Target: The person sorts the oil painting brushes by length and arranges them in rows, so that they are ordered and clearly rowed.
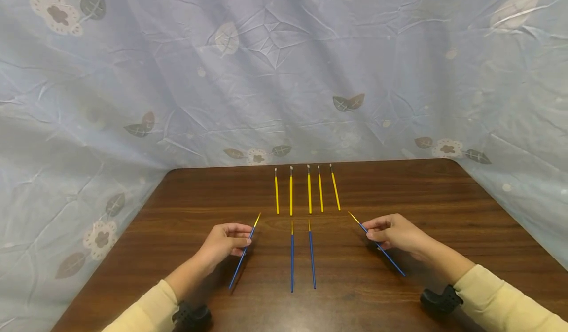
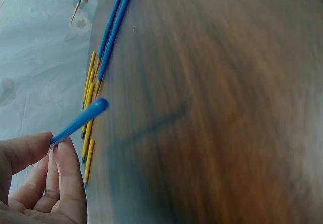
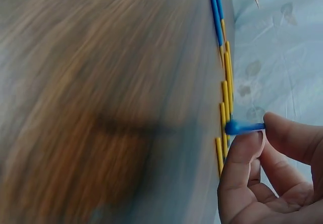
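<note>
My left hand (image 1: 224,245) pinches a thin blue-handled paintbrush (image 1: 237,269) between thumb and fingers, its pale tip pointing away. On the other side, my right hand (image 1: 395,233) pinches a similar blue paintbrush (image 1: 390,259), slanted with its tip toward the far left. Both brushes seem held above the table; in the left wrist view the handle's rounded end (image 2: 101,105) casts a shadow on the wood. Between the hands lie two more blue paintbrushes (image 1: 292,263), side by side, tips away. Beyond them several yellow-handled brushes (image 1: 309,194) with whitish tips lie in a row.
The brown wood-grain table (image 1: 186,194) has rounded far corners. A pale blue-grey curtain (image 1: 275,85) with flowers and leaves hangs behind and around it. Dark bands (image 1: 441,300) sit at both wrists, below pale yellow sleeves (image 1: 501,292).
</note>
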The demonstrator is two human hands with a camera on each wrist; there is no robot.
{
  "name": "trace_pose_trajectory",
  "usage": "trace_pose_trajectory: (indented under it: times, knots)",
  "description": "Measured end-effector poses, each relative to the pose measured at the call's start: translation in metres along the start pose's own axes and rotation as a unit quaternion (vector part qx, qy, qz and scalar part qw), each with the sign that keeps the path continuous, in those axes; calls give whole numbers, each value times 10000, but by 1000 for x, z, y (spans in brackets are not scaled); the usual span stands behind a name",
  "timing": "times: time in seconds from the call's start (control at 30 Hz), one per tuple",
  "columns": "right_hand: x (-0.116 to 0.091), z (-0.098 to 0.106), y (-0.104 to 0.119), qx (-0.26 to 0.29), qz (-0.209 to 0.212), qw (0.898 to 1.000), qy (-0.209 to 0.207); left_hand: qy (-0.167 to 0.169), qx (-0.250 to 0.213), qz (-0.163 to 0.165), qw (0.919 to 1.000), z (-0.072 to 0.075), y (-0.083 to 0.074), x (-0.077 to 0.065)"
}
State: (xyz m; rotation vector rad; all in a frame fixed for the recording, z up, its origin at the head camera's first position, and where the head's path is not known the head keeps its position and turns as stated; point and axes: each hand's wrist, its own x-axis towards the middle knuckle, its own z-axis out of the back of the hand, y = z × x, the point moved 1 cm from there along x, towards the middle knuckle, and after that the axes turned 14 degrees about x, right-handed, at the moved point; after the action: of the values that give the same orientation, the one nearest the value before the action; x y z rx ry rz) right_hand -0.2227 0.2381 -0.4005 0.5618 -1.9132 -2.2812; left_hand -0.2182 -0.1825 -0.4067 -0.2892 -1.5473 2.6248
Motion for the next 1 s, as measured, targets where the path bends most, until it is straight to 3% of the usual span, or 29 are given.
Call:
trace_pose_trajectory:
  times: [0.47, 1.0]
  knots:
    - [13, -27, 6, 747, -74, 9971, 78, 272, -271, 166, 9991, -19, -9, -1]
    - [27, -66, 13, 939, -195, 9945, -416, 220, -404, 189, 9988, -33, -14, 5]
